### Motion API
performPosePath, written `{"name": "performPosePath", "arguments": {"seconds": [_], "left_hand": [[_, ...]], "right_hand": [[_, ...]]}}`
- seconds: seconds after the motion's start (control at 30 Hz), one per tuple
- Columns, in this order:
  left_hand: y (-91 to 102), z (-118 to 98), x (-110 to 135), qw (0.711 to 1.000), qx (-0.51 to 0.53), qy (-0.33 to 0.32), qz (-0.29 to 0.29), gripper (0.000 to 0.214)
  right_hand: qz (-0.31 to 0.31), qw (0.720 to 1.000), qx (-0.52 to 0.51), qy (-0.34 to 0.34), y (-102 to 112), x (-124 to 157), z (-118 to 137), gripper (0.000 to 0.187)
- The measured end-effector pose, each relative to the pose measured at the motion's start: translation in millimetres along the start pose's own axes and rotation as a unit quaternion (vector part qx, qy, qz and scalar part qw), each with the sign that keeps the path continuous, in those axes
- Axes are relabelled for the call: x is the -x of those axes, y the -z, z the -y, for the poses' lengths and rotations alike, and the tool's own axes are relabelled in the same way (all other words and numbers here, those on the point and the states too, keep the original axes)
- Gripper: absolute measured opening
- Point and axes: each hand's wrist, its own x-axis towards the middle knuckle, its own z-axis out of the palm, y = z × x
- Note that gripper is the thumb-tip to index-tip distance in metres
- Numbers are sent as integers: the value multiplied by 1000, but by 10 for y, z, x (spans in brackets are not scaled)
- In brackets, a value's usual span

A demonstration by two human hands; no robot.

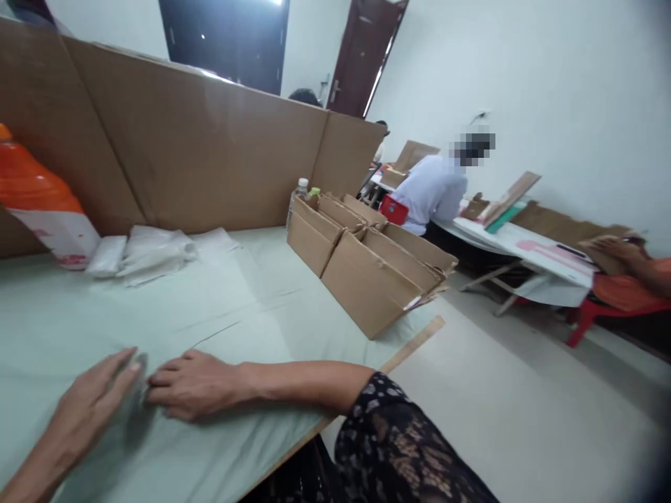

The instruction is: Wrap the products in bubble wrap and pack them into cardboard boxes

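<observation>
Pale green tabletop [272,300], with a brown cardboard screen [210,154] standing along its back edge. Far left: orange bottle [31,185] with a white label, against the screen. Just beside it is a loose heap of clear plastic bags [152,251].

Near edge: left hand [97,402] palm down, fingers straight and spread, nothing gripped. Its fingertips meet a small greyish film piece [140,377] lying flat on the tabletop between the two hands. It's blurred, can't tell its outline. Right hand [193,385] lies in from the right, also flat, fingers extended, tips on the same piece. Pressing, not pinching.

Judgement on the piece: looks thin, limp, near weightless, probably slick like the bags. Lying flat, it gives no edge to grab from above. Best hold would be a pinch at a corner or edge, with the other hand pinning it against sliding. Not fragile, but it would crease.

Further right: open cardboard boxes [367,272] on the tabletop, water bottle [298,195] behind them. Beyond, a co-worker [433,192] sits at a second table [529,248]. Another person's hand [616,248] is at far right.
</observation>
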Motion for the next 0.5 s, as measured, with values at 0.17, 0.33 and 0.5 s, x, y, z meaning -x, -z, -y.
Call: {"name": "performPosePath", "arguments": {"seconds": [0.17, 0.33, 0.5], "left_hand": [[-369, -102, 468, 981, -138, -133, -27, 57], [-440, -219, 691, 972, -164, -163, -46, 51], [-388, -235, 728, 958, -186, -217, -30, 43]], "right_hand": [[-142, 954, 71, -253, 819, 1570, -414, 28], [-203, 815, 211, -500, 1357, 2735, -797, 43], [-78, 759, 197, -616, 1473, 3212, -1111, 20]]}}
